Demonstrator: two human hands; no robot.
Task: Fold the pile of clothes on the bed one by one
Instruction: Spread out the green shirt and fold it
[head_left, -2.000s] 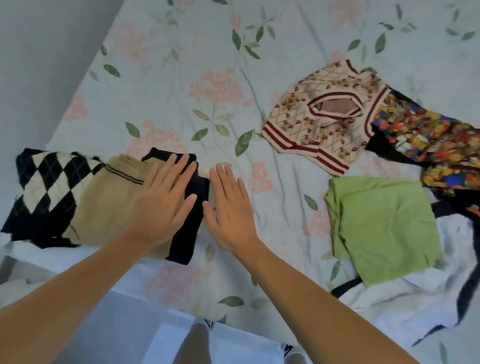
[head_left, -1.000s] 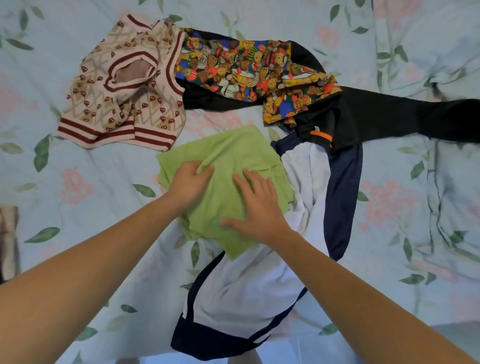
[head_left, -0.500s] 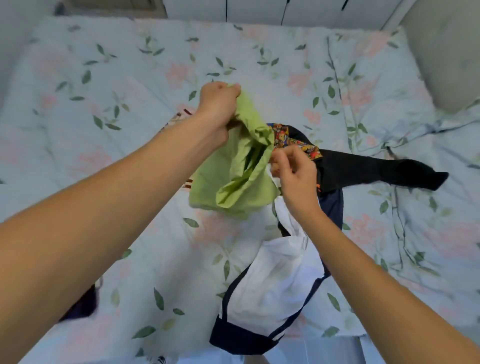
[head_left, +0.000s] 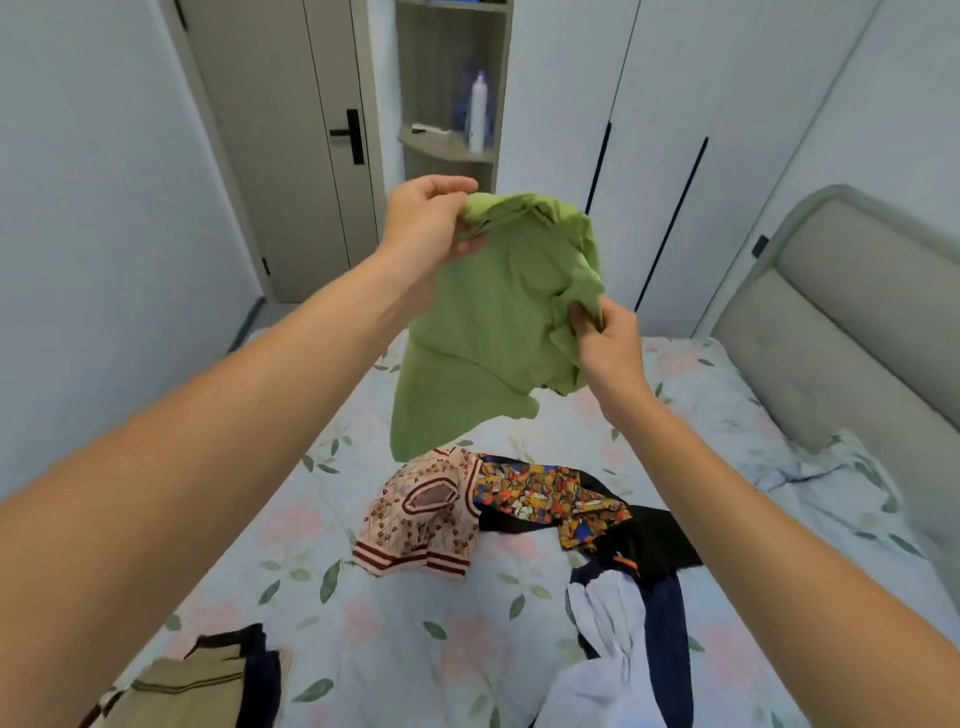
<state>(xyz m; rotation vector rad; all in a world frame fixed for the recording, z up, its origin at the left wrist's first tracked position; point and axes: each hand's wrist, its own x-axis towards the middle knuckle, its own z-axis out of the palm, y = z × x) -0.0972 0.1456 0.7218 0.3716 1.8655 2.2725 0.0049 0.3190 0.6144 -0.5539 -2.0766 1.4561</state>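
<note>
At the nearest edge of the bed (head_left: 395, 649), a folded stack (head_left: 208, 686) is seen — tan fabric over dark — while a white-and-navy garment (head_left: 618, 644) lies crumpled to the right. Slightly beyond, a cream patterned knit (head_left: 421, 525), a multicoloured print piece (head_left: 550, 499) and a black garment (head_left: 649, 535) are left unfolded, touching or overlapping one another.

Above these, the green garment (head_left: 493, 322) is held in the air, clear of the bed. Half a second earlier it hung bunched low over the pile; a second earlier it lay flat on the white-and-navy garment under both hands. It is now raised higher and partly opened out. The change is judged as a shake-out before folding, so this item's fold is only beginning and several items remain.

The left hand (head_left: 426, 223) is closed on the upper edge, cloth pinched between the fingers (head_left: 447, 184) and thumb. The right hand (head_left: 608, 338) pinches a bunched fold at the lower right side.

Farther off, a padded headboard (head_left: 841, 312), wardrobe doors (head_left: 675, 130), a door (head_left: 291, 130) and a shelf niche holding a white bottle (head_left: 478, 111) are noted. No brand, label or legible writing is made out — the bottle is too blurred.
</note>
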